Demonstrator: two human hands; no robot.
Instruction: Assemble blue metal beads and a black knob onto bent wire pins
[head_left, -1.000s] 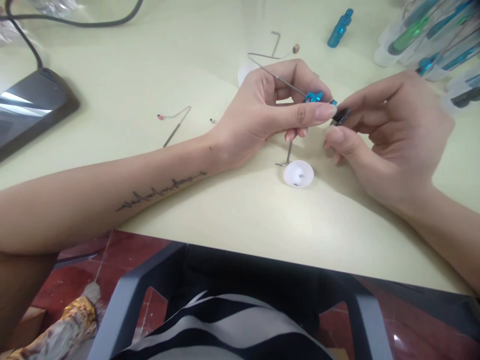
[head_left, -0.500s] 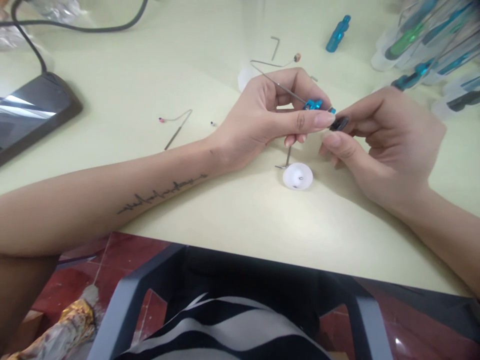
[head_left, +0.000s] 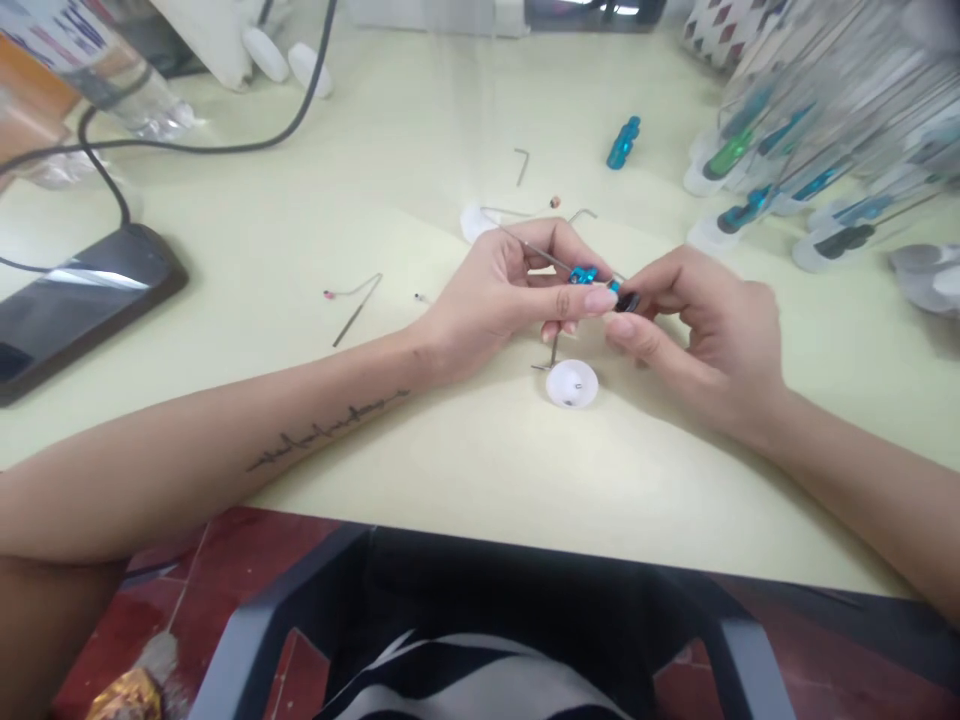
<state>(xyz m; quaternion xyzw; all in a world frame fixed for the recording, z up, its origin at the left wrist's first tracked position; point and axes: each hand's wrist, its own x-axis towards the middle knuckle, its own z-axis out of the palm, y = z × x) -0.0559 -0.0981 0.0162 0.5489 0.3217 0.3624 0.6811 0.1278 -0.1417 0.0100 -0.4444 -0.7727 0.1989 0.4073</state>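
Head view, bench inventory.

1. Left hand [head_left: 502, 290]: fingers curled closed, thumb stretched forward beneath, gripping a thin steel rod [head_left: 541, 256] that carries a blue metal fitting [head_left: 583, 274] at the centre of the grip.
2. Right hand [head_left: 712, 335]: thumb and forefinger pressed together, pinching a small dark piece [head_left: 628, 301] just beside the rod's far end.
3. Below the grip: white plastic disc [head_left: 571, 384] bearing small metal bits, with a bent wire [head_left: 553, 352] just beside it.
4. Beyond the grip: hex key [head_left: 520, 165], blue plastic part [head_left: 622, 142].
5. Left of the grip: pink-tipped wire [head_left: 352, 306], black smartphone [head_left: 82, 312].
6. Right of the grip: clear tubes [head_left: 787, 175] holding slender tools with blue and green handles.
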